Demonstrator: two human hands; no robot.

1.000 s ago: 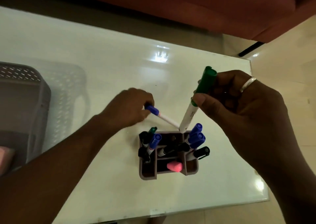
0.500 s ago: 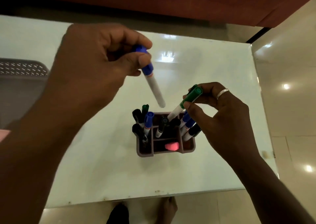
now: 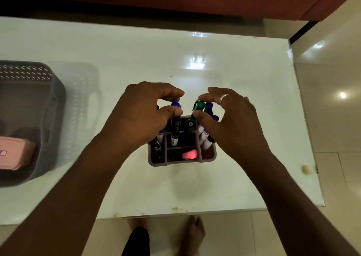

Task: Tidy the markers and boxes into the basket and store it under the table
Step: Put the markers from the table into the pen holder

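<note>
While the left hand [image 3: 144,117] pinches a blue-capped marker [image 3: 176,105], the right hand [image 3: 232,125] pinches a green-capped marker [image 3: 199,106]. Both markers stand in the far part of a brown divided plastic holder [image 3: 181,162].

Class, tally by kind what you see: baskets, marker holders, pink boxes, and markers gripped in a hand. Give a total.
basket: 1
marker holder: 1
pink box: 1
Gripped markers: 2, blue marker in left hand, green marker in right hand
Total: 5
</note>
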